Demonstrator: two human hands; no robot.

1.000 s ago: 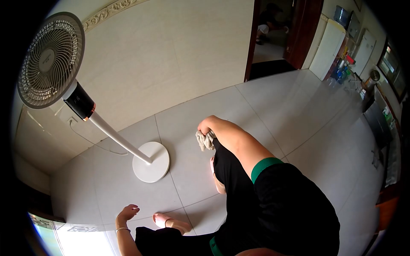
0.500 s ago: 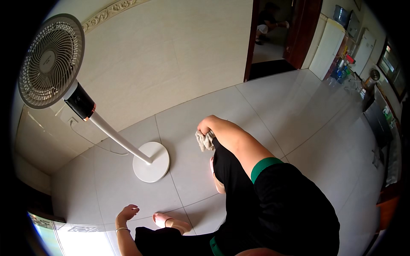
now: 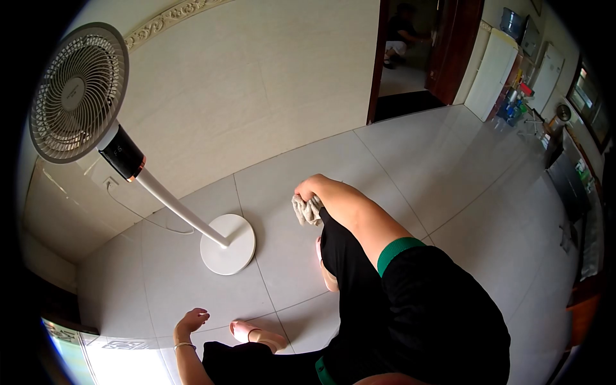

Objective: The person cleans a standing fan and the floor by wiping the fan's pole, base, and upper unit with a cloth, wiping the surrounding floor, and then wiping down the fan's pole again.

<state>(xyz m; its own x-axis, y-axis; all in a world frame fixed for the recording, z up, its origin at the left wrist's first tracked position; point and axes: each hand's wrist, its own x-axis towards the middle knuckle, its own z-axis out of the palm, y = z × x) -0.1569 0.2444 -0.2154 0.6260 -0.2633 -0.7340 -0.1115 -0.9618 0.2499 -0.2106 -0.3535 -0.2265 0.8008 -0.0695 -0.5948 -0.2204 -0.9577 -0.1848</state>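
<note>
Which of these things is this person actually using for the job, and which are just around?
In use, it seems:
- Cloth, bunched in the right hand

Apparently just around:
- Fan, standing on the floor, touched by neither hand
- Blue water jug, in the far corner
- Pink slippers, simply being worn

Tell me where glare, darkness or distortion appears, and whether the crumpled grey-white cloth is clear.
Head view, overall: corners are black, and the beige wall bows at its base; head view, lower left: glare whitens a smooth surface; head view, top: dimness beyond the brown wooden doorframe veils a person; head view, centre: the cloth in the bare right hand looks fairly clear.
</note>
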